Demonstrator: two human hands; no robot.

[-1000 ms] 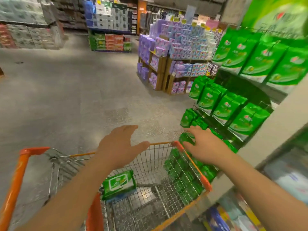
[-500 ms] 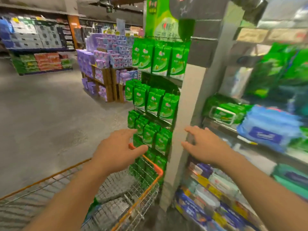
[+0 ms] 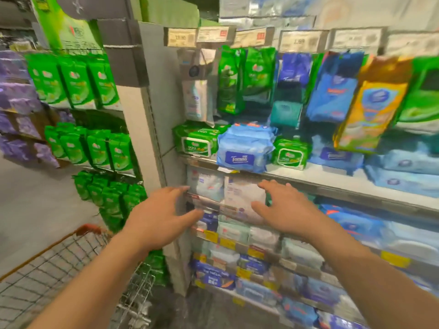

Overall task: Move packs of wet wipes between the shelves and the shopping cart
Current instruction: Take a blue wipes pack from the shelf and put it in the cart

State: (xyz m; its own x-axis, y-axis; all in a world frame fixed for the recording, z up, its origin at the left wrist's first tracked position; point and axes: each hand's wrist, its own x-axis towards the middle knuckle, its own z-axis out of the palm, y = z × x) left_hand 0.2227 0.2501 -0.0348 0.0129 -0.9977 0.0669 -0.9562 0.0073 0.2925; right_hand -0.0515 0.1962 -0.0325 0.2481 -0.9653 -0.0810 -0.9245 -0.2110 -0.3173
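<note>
Left hand [image 3: 158, 216] and right hand [image 3: 286, 210] both spread, holding nothing, raised before shelves [image 3: 332, 181]. White packs [image 3: 244, 195] between hands, labels blurred. Green pack [image 3: 196, 141] above left hand. Cart [image 3: 59, 264] below left forearm, contents hidden, cut off at edge.

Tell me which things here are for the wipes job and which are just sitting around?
For the job:
- green wipes pack on the shelf
- blue wipes pack beside it
- shopping cart
- left hand and right hand, both open and holding nothing

Just around:
- purple packs, far left
- price tags, above
</note>
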